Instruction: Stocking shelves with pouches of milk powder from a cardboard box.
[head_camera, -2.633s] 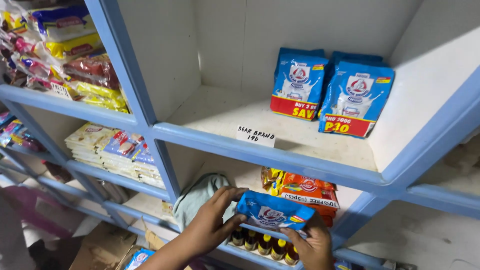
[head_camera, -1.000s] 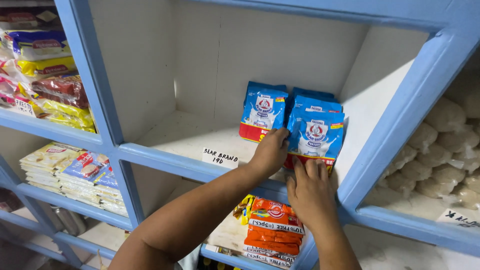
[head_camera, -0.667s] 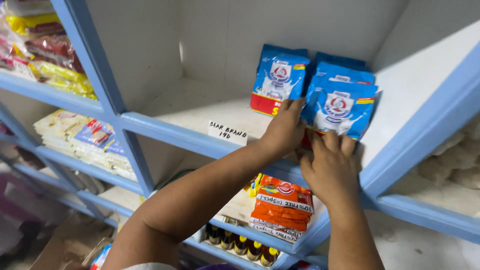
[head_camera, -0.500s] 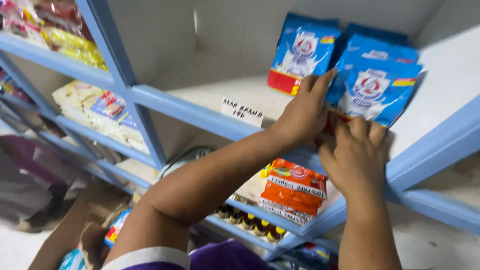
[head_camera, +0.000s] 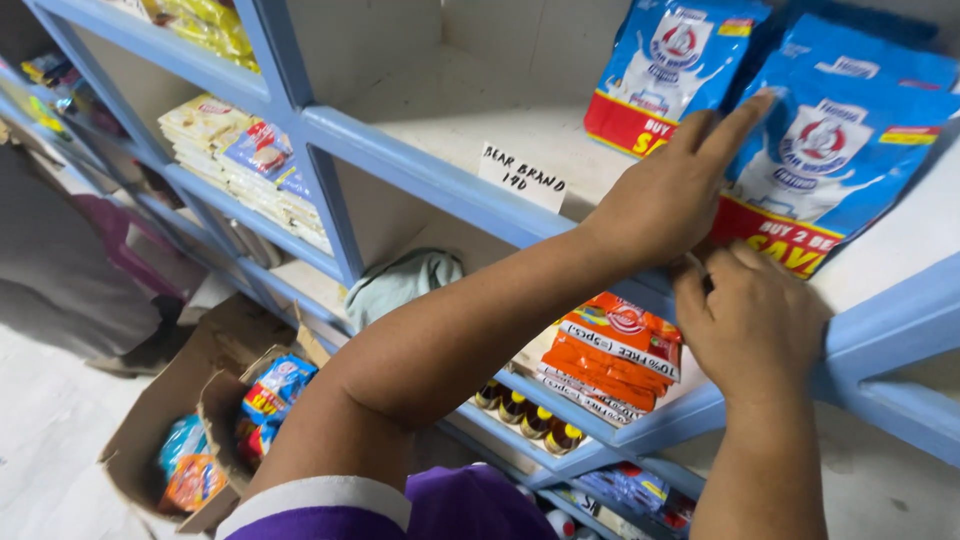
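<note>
Cardboard box (head_camera: 190, 400) on the floor, flaps open, holding blue and orange packets; low shelf beyond with small brown bottles (head_camera: 525, 415) under a stack of orange packets (head_camera: 610, 355); a pale cloth (head_camera: 400, 285) lies bunched in the next compartment. Right hand (head_camera: 750, 325) at the blue shelf edge (head_camera: 420, 175), grip curled against the bottom of the front blue pouch (head_camera: 830, 165), seemingly steadying it upright; whether it pinches, cannot tell. Left hand (head_camera: 675, 190) lies flat on the pouch's left side, fingers spread, pressing it into line. Second blue pouch (head_camera: 670, 60) leans behind, a white paper label (head_camera: 522, 177) beside; further shelves hold yellow packets (head_camera: 250, 165).
</note>
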